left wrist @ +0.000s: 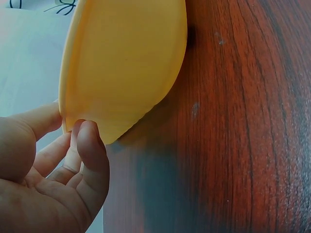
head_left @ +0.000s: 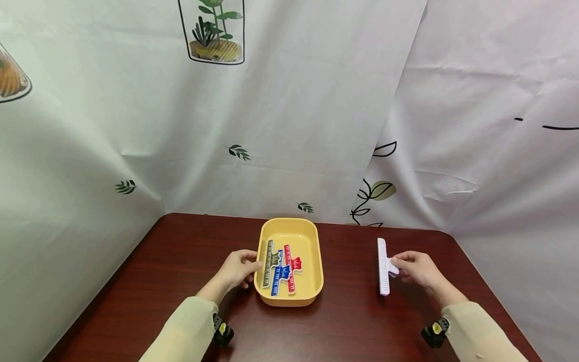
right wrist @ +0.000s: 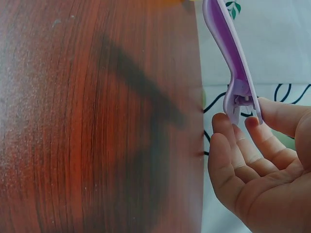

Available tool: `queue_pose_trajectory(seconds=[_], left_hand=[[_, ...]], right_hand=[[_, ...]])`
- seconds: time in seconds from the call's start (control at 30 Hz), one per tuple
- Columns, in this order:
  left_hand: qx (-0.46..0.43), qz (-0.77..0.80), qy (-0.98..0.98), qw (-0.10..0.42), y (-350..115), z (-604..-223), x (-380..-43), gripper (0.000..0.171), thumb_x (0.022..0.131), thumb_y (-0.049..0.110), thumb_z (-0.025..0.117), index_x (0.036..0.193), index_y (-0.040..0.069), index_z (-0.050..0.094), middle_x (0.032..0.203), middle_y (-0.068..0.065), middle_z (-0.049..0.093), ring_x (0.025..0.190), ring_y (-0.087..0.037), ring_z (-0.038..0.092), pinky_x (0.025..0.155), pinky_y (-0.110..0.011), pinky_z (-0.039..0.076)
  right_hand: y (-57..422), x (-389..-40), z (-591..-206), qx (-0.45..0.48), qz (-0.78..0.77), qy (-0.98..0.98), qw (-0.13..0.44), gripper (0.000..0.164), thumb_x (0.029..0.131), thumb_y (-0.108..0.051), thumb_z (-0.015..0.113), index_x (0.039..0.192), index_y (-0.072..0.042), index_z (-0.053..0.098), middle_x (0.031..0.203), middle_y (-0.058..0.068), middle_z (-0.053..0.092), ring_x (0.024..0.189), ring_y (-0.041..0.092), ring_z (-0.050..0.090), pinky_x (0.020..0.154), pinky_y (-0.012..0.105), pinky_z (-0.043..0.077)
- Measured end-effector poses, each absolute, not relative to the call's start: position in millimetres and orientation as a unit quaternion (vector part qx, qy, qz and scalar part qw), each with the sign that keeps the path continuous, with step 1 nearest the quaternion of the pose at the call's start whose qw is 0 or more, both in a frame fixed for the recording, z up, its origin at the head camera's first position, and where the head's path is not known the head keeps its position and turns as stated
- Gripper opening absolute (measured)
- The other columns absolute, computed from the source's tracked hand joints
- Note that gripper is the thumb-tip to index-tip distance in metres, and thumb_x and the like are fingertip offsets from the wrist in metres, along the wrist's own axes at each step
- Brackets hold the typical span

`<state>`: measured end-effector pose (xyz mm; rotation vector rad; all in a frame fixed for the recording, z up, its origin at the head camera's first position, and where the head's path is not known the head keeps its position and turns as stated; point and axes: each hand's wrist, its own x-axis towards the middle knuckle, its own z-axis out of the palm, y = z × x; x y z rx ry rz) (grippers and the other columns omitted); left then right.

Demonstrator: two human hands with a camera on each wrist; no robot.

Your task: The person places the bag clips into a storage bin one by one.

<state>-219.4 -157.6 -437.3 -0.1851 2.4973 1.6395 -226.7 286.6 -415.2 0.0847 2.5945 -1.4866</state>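
My left hand pinches the left rim of a yellow plastic tray, thumb over the edge; the left wrist view shows the tray's outer side beside the fingers. Three long clips lie in the tray: a dark green clip, a blue clip and a red clip. Off to the right, my right hand pinches a pale purple clip by its short handle. In the right wrist view that clip is seen edge-on, held above the table, its jaws together.
The dark red-brown wooden table lies under everything, and the clip's shadow falls on it. A white cloth with printed leaves and jars hangs behind the table and along its sides. Each wrist wears a small black camera.
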Motion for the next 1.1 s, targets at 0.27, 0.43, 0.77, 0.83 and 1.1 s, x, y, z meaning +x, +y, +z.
queue_pose_trajectory(seconds=[0.27,0.43,0.77,0.83,1.1], left_hand=[[-0.062,0.546,0.832,0.077,-157.9,-437.1,-219.1,0.037,0.088,0.013,0.065,0.121,-0.001,0.058,0.078,-0.009,0.058,0.052,-0.016,0.051,0.043,-0.027,0.048],[-0.063,0.545,0.832,0.077,-157.1,-436.5,-219.0,0.038,0.087,0.014,0.066,0.121,0.000,0.058,0.078,-0.009,0.058,0.053,-0.016,0.051,0.043,-0.027,0.048],[-0.059,0.545,0.833,0.075,-156.9,-437.7,-220.2,0.038,0.087,0.014,0.065,0.122,0.000,0.057,0.078,-0.009,0.058,0.053,-0.016,0.051,0.043,-0.027,0.048],[-0.060,0.544,0.833,0.075,-157.0,-437.5,-219.5,0.038,0.087,0.014,0.065,0.122,0.000,0.057,0.078,-0.009,0.058,0.053,-0.016,0.051,0.043,-0.027,0.048],[-0.062,0.545,0.833,0.075,-157.1,-437.5,-218.6,0.038,0.088,0.014,0.065,0.122,0.000,0.057,0.078,-0.009,0.058,0.053,-0.016,0.051,0.043,-0.028,0.048]], right_hand=[[280.7,-226.5,-412.9,0.029,-0.511,0.855,0.081,0.044,0.091,-0.021,0.062,0.114,0.016,0.054,0.080,0.001,0.066,0.072,0.013,0.065,0.071,0.041,0.058],[277.0,-226.7,-410.9,0.024,-0.517,0.851,0.085,0.044,0.091,-0.021,0.062,0.114,0.016,0.053,0.080,0.001,0.066,0.072,0.013,0.064,0.069,0.039,0.058],[271.1,-226.9,-407.2,0.013,-0.531,0.843,0.087,0.043,0.091,-0.019,0.062,0.114,0.017,0.054,0.079,0.001,0.066,0.073,0.015,0.064,0.068,0.037,0.058],[269.4,-226.9,-406.9,0.012,-0.535,0.840,0.089,0.042,0.090,-0.018,0.063,0.113,0.016,0.054,0.079,0.000,0.066,0.072,0.014,0.064,0.067,0.035,0.058],[262.4,-227.3,-407.9,0.009,-0.553,0.828,0.090,0.040,0.089,-0.017,0.064,0.110,0.015,0.056,0.077,0.001,0.067,0.071,0.016,0.067,0.066,0.035,0.058]])
